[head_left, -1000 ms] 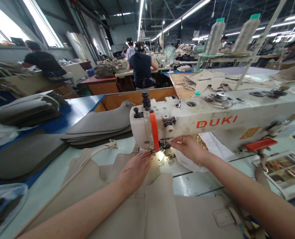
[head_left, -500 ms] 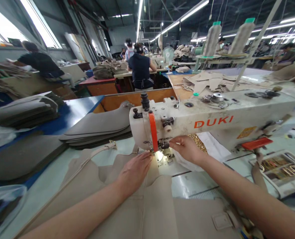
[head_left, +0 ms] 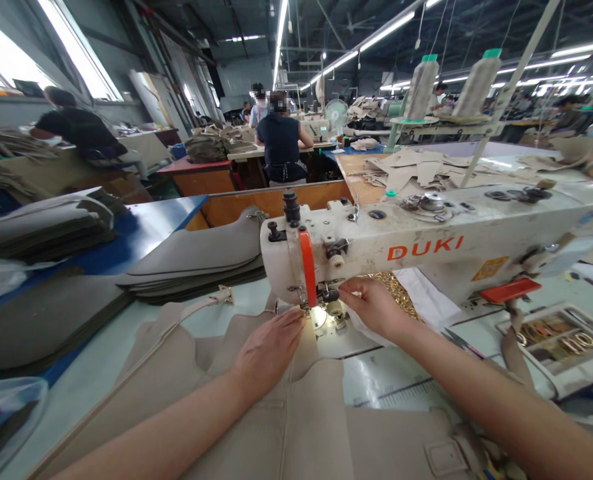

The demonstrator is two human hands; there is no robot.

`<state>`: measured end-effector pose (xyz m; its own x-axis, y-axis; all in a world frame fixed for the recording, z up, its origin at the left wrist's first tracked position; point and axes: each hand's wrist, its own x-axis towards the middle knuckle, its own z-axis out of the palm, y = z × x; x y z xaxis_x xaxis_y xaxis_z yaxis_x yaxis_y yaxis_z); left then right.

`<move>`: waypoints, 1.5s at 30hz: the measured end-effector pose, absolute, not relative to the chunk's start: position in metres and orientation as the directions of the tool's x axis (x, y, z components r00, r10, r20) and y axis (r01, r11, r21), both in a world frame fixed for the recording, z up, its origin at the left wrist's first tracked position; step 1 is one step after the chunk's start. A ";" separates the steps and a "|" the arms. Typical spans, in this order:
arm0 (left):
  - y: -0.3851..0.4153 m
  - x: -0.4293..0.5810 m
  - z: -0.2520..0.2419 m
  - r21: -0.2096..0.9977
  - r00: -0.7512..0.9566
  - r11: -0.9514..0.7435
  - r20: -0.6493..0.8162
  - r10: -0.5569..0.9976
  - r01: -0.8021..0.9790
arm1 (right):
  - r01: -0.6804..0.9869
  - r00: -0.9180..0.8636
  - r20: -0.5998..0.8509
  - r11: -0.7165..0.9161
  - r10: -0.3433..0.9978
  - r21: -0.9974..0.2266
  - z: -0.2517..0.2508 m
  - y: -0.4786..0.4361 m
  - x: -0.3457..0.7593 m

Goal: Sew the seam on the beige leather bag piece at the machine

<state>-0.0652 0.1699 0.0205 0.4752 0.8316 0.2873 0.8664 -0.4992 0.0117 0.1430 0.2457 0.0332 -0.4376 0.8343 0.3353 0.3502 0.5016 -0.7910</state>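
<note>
My left hand (head_left: 274,341) lies flat, fingers stretched forward, on a beige leather-like bag piece (head_left: 314,393) beside the needle area of a white sewing machine (head_left: 371,243). The fingertips reach close to the lit presser foot (head_left: 305,311). My right hand (head_left: 374,305) is on the other side of the needle, its thumb and fingers pinched at a small black knob (head_left: 331,294) low on the machine head. An orange guard strip (head_left: 308,269) stands between the hands. The beige piece spreads over the table towards me, with a strap and buckle (head_left: 221,295) at its left.
Gold metal fittings (head_left: 399,293) lie on white cloth behind my right hand. A tray of rings (head_left: 571,343) and scissors (head_left: 459,341) are at the right. Stacked grey panels (head_left: 196,250) lie left of the machine. Thread cones (head_left: 421,87) stand behind; a co-worker (head_left: 282,143) sits ahead.
The view has shifted slightly, and the scissors now show beside my right forearm. Both hands keep their places at the machine.
</note>
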 end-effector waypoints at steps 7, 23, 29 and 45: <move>0.170 -0.066 0.019 0.057 0.459 -0.491 0.275 0.845 0.869 | 0.528 -0.527 0.444 0.688 0.725 -0.498 0.017 0.204 0.131; 0.174 -0.061 0.029 0.141 0.422 -0.464 0.249 0.871 0.875 | 0.445 -0.840 0.310 0.892 0.445 -0.077 -0.004 0.203 0.117; 0.178 -0.062 0.028 0.156 0.426 -0.469 0.245 0.871 0.869 | 0.440 -0.852 0.287 0.896 0.437 -0.059 -0.007 0.209 0.115; 0.177 -0.063 0.024 0.120 0.395 -0.422 0.193 0.898 0.899 | 0.449 -0.845 0.316 0.893 0.432 -0.022 -0.009 0.207 0.117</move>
<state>-0.0634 0.1766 0.0240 0.3955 0.8979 0.1931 0.8988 -0.4216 0.1198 0.1174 0.2071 -0.0087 -0.8449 0.4320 0.3155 0.4487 0.8934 -0.0218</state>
